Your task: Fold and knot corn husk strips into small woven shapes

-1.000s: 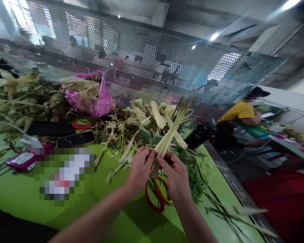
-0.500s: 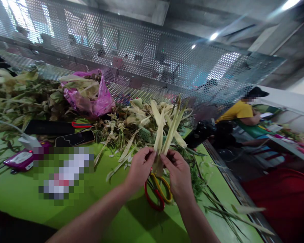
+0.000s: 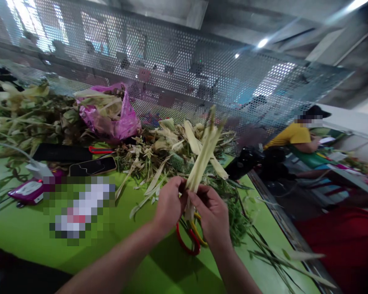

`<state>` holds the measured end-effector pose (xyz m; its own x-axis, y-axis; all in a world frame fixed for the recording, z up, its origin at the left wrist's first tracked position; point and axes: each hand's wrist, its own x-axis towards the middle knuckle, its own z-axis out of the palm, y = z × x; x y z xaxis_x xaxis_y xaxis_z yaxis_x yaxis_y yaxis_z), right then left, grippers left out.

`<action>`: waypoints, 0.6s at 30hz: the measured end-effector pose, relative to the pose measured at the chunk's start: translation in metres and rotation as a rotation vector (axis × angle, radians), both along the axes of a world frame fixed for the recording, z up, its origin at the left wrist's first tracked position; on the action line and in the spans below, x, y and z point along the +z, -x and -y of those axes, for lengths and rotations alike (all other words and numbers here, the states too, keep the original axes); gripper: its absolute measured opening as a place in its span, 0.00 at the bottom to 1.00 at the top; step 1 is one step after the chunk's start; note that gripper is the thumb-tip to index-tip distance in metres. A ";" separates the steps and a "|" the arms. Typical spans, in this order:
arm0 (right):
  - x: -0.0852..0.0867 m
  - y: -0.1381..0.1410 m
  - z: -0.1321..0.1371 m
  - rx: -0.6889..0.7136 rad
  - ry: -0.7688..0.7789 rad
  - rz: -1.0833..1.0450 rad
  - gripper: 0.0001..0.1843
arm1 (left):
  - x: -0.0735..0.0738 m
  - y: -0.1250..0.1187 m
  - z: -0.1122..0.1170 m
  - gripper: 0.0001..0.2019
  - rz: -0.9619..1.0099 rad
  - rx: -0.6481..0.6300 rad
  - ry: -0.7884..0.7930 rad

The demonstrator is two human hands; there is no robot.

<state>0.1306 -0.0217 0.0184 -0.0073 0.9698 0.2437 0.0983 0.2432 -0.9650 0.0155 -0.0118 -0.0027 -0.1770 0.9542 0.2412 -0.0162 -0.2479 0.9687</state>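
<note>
My left hand (image 3: 169, 202) and my right hand (image 3: 211, 212) are both closed on the lower end of a bundle of pale yellow-green leaf strips (image 3: 202, 157), which stands up and leans to the right over the green table (image 3: 27, 228). The fingers pinch the strips from either side, close together. Under my hands lie scissors with red and yellow handles (image 3: 188, 241), partly hidden by my right hand.
A heap of dried leaves and husks (image 3: 159, 149) lies behind my hands, with a pink plastic bag (image 3: 110, 114) and more foliage at the left. Phones (image 3: 93, 166) and a charger cable sit on the left. A perforated metal screen (image 3: 171, 69) backs the table. A person in yellow (image 3: 291, 136) works at right.
The strips, spread into two fans half a second ago, are now gathered into one tighter bundle. My hands have shifted slightly closer together and lower on it.
</note>
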 end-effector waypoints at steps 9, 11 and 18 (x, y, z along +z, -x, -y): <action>0.000 -0.011 -0.014 -0.099 -0.003 0.048 0.12 | 0.001 0.000 -0.005 0.07 -0.029 -0.105 -0.017; -0.001 -0.012 -0.016 -0.097 -0.009 0.038 0.13 | 0.000 0.001 -0.006 0.07 -0.031 -0.107 -0.015; 0.003 -0.016 -0.019 0.026 0.145 -0.110 0.18 | 0.002 0.004 -0.007 0.07 -0.014 -0.161 -0.020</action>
